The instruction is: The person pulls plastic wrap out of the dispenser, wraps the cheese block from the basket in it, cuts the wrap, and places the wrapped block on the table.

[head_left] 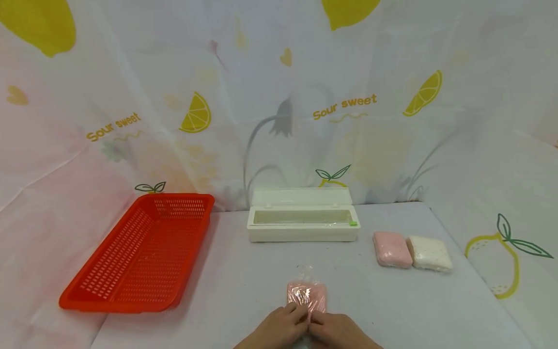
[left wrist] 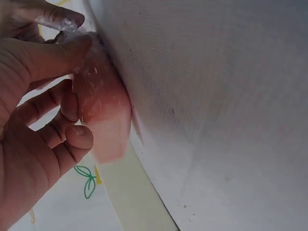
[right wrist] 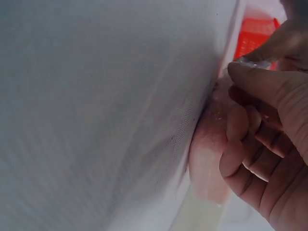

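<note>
A pink rounded block (head_left: 315,293) lies on the table in front of me, covered in shiny, crinkled cling film (head_left: 306,275). Loose film sticks up past its far edge. My left hand (head_left: 281,325) pinches the gathered film at the near edge between thumb and forefinger, its other fingers curled beside the block. Close against it, my right hand (head_left: 337,329) also pinches the film with thumb and forefinger. The left wrist view shows the bunched film (left wrist: 72,28) between the two hands. Fingers cover the block's near end in the head view.
A white cling film box (head_left: 302,234) with its lid raised and a green slider stands at the back. A red perforated basket (head_left: 187,271) is on the left. A wrapped pink block (head_left: 392,249) and a wrapped white block (head_left: 429,253) sit side by side on the right.
</note>
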{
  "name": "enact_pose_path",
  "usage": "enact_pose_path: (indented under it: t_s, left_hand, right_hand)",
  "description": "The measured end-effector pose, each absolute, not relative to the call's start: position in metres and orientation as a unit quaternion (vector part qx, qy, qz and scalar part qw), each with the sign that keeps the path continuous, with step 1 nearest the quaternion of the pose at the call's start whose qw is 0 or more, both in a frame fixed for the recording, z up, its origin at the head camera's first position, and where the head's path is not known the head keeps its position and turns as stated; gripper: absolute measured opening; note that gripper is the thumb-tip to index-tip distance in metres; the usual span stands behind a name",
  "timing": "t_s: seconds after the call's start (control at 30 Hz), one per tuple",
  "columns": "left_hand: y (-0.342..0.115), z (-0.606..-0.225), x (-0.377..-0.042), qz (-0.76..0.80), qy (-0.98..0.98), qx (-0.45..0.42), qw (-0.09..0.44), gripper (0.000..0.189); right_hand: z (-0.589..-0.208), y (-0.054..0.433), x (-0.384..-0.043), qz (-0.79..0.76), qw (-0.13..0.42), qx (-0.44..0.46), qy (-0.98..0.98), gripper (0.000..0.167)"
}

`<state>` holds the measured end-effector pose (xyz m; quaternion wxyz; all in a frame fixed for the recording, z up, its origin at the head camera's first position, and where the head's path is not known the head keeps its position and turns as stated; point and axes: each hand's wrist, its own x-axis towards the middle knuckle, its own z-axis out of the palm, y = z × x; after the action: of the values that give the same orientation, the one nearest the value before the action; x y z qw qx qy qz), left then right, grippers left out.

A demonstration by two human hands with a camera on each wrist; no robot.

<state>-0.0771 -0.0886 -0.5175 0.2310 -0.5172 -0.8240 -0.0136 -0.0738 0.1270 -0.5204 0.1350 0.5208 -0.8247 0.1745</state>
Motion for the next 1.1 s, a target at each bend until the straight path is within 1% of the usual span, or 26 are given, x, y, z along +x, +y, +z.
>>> enact_pose_path:
  t_s: [0.13, 0.27, 0.33, 0.43, 0.5, 0.57, 0.67, 0.73, 0.8, 0.9, 1.03, 1.1]
  left_hand:
    - [-0.094, -0.518, -0.076, -0.090, -0.829, -0.516, 0.195, 0.011]
    - [-0.099, -0.518, -0.074, -0.160, -0.835, -0.502, 0.159, 0.016]
    - [-0.100, -0.519, -0.073, -0.170, -0.839, -0.492, 0.156, 0.018]
    - [-0.099, -0.519, -0.072, -0.176, -0.848, -0.475, 0.158, 0.026]
    - [-0.097, -0.519, -0.071, -0.194, -0.855, -0.454, 0.157, 0.027]
    - [-0.093, -0.518, -0.070, -0.222, -0.862, -0.427, 0.159, 0.023]
    - [-0.088, -0.517, -0.071, -0.277, -0.862, -0.395, 0.152, 0.010]
    - [-0.085, -0.515, -0.072, -0.305, -0.864, -0.378, 0.137, 0.005]
    - [-0.084, -0.515, -0.074, -0.317, -0.864, -0.370, 0.126, 0.005]
    - [-0.083, -0.514, -0.078, -0.313, -0.870, -0.361, 0.118, 0.010]
    - [-0.079, -0.515, -0.082, -0.296, -0.872, -0.363, 0.139, 0.012]
    - [-0.076, -0.514, -0.083, -0.292, -0.872, -0.364, 0.151, 0.014]
  right_hand:
    - [-0.522, 0.128, -0.073, 0.211, 0.114, 0.511, -0.825, 0.020]
    - [-0.525, 0.130, -0.072, 0.253, 0.124, 0.495, -0.822, 0.021]
    - [-0.527, 0.130, -0.072, 0.261, 0.143, 0.493, -0.818, 0.018]
    - [-0.527, 0.128, -0.072, 0.283, 0.152, 0.484, -0.814, 0.011]
    - [-0.525, 0.126, -0.071, 0.295, 0.164, 0.467, -0.817, 0.008]
    - [-0.523, 0.123, -0.070, 0.319, 0.164, 0.439, -0.824, 0.008]
    - [-0.520, 0.119, -0.070, 0.333, 0.184, 0.395, -0.836, 0.011]
    - [-0.518, 0.116, -0.071, 0.344, 0.185, 0.368, -0.844, 0.014]
    - [-0.516, 0.113, -0.072, 0.341, 0.192, 0.347, -0.853, 0.018]
    - [-0.512, 0.109, -0.074, 0.341, 0.172, 0.316, -0.869, 0.020]
    - [-0.508, 0.108, -0.075, 0.316, 0.158, 0.289, -0.889, 0.020]
    - [-0.507, 0.109, -0.076, 0.301, 0.160, 0.285, -0.896, 0.019]
